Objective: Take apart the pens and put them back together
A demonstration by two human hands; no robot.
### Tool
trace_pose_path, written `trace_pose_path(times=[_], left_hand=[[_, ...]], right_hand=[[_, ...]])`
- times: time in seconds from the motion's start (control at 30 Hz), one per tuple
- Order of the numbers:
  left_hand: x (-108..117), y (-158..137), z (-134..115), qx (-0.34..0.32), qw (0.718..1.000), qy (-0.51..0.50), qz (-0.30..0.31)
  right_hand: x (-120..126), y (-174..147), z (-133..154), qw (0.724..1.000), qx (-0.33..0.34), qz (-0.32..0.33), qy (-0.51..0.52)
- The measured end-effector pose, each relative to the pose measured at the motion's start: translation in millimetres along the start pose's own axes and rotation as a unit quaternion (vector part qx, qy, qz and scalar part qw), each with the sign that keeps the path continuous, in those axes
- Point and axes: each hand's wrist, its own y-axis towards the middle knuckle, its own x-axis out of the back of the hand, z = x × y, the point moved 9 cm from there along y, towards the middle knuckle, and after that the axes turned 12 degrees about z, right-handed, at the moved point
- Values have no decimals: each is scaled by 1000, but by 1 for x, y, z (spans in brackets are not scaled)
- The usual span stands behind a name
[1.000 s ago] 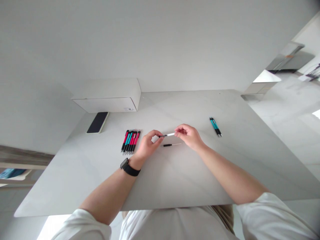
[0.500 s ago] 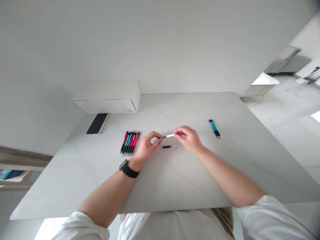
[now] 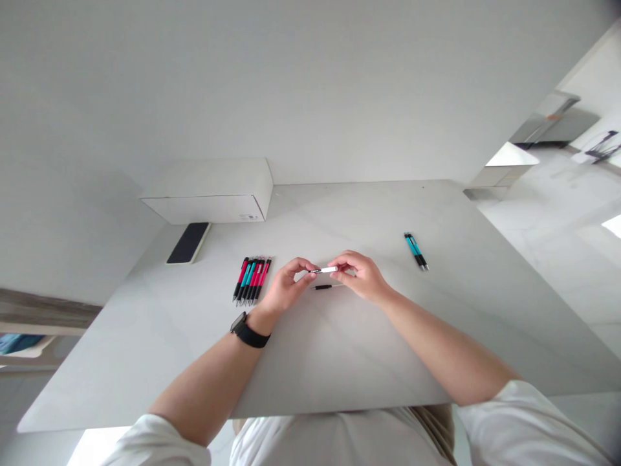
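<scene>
The right hand [image 3: 363, 277] has shifted toward the left edge of the bench [image 3: 339, 362] and slightly toward the near edge, so its fingers [image 3: 345, 258] are now closer to the left hand [image 3: 286, 285]. Its thumb and forefinger, pinched together earlier at the far tip of the slim black-and-white tube [image 3: 330, 269], now look more spread, with the tube's white end showing between them. The tube, tilted before with its white end toward the back edge, now runs more nearly parallel to that edge. The right thumb now hides the tip of the thin pale rod with a black sleeve [image 3: 323, 287], which was fully visible.
</scene>
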Motion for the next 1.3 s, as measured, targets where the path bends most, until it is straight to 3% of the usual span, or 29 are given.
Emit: trace_pose_path(times=[0.23,0.3,0.37,0.5,0.57,0.67,0.83,1.1,1.3], left_hand=[[-15,-2,-19,-21,993,107,46],[-14,-2,-24,-26,989,143,40],[-13,-1,-25,-25,982,186,39],[-21,0,-15,-14,957,281,72],[-26,0,-9,-10,943,322,89],[-30,-1,-2,-3,928,357,103],[-30,-1,-3,3,931,350,107],[-10,1,-15,16,948,317,24],[7,-1,-15,16,949,313,-37]], right_hand=[[-11,1,13,999,1,41,8],[-3,1,8,999,-18,35,32],[18,0,-8,995,-49,-26,85],[70,-10,-58,962,-105,-177,181],[86,-15,-77,948,-127,-209,205],[99,-17,-84,944,-120,-227,208],[90,-14,-78,948,-112,-208,216],[63,-8,-74,979,-138,-91,121],[52,-6,-45,991,-74,-50,-99]])
